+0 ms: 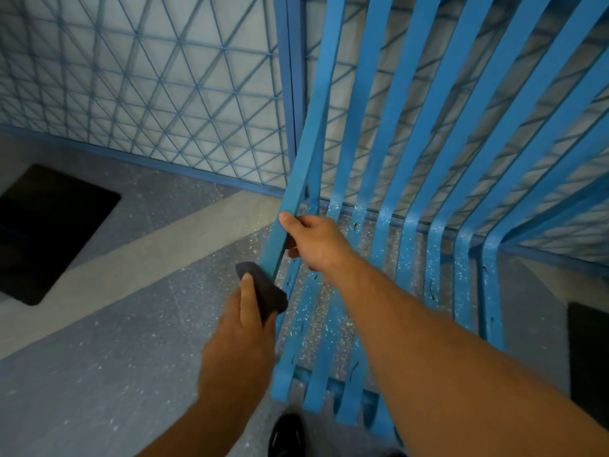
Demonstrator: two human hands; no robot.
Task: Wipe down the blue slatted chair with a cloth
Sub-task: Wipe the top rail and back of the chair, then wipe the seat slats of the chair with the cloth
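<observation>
The blue slatted chair [428,179] fills the right half of the view, its long slats curving from the backrest down into the seat. My right hand [314,244] grips the leftmost slat where backrest meets seat, thumb on top. My left hand [245,328] holds a dark grey cloth [263,288] pressed against the outer left edge of that same slat, just below the right hand. White specks cover the seat slats.
A blue mesh fence [148,94] with a blue post [290,77] stands behind the chair. The speckled grey floor has a dark square recess [49,232] at left and another dark patch [590,357] at right. A black shoe [286,435] shows at the bottom.
</observation>
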